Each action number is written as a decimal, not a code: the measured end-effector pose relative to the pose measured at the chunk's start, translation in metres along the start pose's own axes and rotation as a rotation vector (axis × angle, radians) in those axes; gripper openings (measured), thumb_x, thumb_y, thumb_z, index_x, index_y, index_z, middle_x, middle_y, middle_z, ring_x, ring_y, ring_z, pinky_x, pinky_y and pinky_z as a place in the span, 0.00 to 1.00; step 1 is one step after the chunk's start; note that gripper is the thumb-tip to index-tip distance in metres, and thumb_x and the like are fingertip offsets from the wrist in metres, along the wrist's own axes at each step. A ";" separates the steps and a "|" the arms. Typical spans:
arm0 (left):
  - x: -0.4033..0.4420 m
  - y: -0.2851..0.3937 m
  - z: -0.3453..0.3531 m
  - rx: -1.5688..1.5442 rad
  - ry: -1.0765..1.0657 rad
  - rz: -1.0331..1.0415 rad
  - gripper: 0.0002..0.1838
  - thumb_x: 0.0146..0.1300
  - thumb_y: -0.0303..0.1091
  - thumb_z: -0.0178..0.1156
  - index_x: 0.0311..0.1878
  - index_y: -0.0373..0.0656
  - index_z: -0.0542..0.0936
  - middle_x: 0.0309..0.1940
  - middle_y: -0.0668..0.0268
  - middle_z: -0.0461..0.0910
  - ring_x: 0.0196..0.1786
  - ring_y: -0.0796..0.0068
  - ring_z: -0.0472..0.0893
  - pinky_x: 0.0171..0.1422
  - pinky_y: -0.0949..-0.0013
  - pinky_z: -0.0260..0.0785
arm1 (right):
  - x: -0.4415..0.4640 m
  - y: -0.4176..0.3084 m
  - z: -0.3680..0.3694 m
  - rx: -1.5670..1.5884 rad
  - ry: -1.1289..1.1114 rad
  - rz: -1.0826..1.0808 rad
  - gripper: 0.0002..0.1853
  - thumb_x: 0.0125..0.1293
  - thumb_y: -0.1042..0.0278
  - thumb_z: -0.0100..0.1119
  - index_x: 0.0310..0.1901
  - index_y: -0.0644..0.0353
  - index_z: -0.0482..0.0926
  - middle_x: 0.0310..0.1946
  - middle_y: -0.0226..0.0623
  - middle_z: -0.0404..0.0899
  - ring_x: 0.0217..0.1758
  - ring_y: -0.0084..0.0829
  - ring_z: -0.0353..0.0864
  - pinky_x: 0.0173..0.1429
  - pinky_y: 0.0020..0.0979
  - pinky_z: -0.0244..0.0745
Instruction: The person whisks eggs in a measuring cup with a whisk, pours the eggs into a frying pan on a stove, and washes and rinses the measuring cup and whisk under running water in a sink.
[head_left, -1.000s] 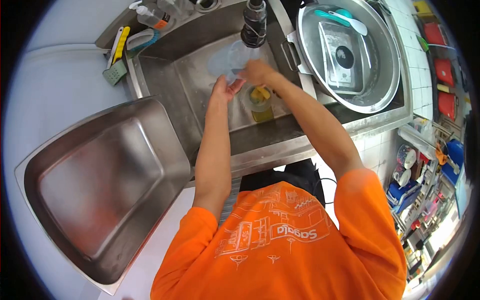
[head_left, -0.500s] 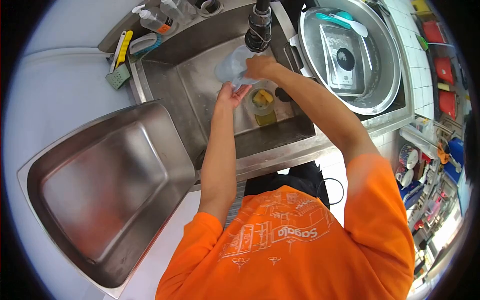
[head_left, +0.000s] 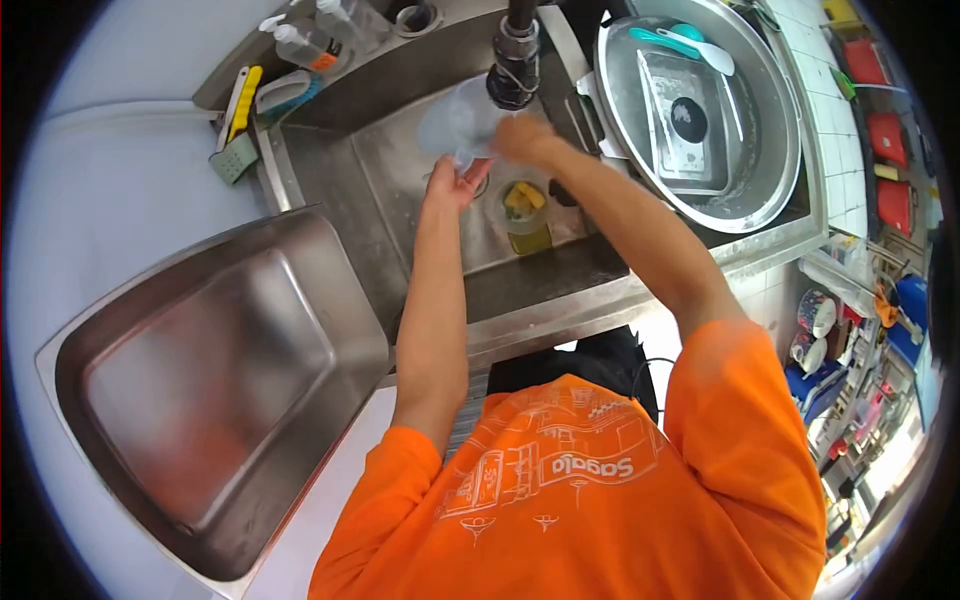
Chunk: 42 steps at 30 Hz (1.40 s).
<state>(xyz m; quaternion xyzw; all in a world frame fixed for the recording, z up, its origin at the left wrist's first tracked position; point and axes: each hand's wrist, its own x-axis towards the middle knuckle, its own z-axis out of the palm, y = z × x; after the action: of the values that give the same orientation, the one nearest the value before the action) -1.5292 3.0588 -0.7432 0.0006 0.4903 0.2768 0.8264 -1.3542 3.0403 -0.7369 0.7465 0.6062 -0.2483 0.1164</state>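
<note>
A translucent plastic jug (head_left: 455, 122) is tilted over in the sink, below the black faucet (head_left: 513, 75). My left hand (head_left: 455, 186) is closed on its near end, thumb up along the side. My right hand (head_left: 524, 138) is at the right side of the jug, smeared by motion, its fingers hard to make out. Just to the right of my left hand stands a small clear container (head_left: 524, 200) with yellow sponge pieces in it. A yellow-green sponge (head_left: 531, 240) lies against the container's near side.
A large metal basin (head_left: 745, 195) with a tray and utensils stands right of the sink (head_left: 380, 180). An empty steel pan (head_left: 210, 380) is at the left. Soap bottles (head_left: 305, 48), a brush (head_left: 287, 90) and a yellow-handled tool (head_left: 243, 103) line the back left rim.
The jug has shifted slightly left and turned. My left hand has moved a little left with it. My right hand has moved slightly and is now blurred.
</note>
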 end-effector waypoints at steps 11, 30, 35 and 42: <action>0.008 0.003 -0.037 0.069 0.145 -0.002 0.19 0.75 0.36 0.42 0.60 0.30 0.68 0.55 0.47 0.76 0.57 0.48 0.79 0.62 0.48 0.78 | -0.007 0.053 -0.034 0.558 -0.171 0.109 0.32 0.62 0.37 0.57 0.47 0.65 0.83 0.46 0.57 0.82 0.52 0.55 0.82 0.59 0.44 0.75; 0.005 0.008 -0.036 0.181 0.198 0.074 0.20 0.74 0.35 0.39 0.59 0.29 0.67 0.52 0.46 0.76 0.55 0.48 0.79 0.63 0.47 0.76 | -0.007 -0.009 0.022 0.621 -0.035 0.207 0.37 0.58 0.34 0.62 0.50 0.67 0.83 0.50 0.59 0.80 0.57 0.47 0.81 0.61 0.42 0.74; -0.020 0.021 -0.046 0.183 0.190 0.093 0.20 0.75 0.36 0.40 0.59 0.29 0.67 0.53 0.48 0.76 0.55 0.49 0.79 0.62 0.48 0.77 | 0.008 -0.009 0.042 0.730 -0.201 0.139 0.35 0.56 0.36 0.65 0.49 0.65 0.83 0.50 0.56 0.81 0.55 0.49 0.82 0.58 0.42 0.76; 0.000 0.014 -0.054 0.274 0.312 0.210 0.19 0.71 0.36 0.47 0.58 0.30 0.67 0.52 0.49 0.74 0.52 0.52 0.79 0.57 0.53 0.80 | -0.050 -0.045 0.030 0.553 0.178 -0.014 0.30 0.58 0.38 0.62 0.45 0.60 0.85 0.40 0.47 0.85 0.43 0.50 0.85 0.50 0.44 0.78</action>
<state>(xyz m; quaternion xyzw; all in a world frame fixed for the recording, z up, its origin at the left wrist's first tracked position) -1.5793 3.0557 -0.7675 0.1210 0.6422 0.2890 0.6996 -1.4112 2.9941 -0.7307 0.7644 0.5286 -0.3385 -0.1471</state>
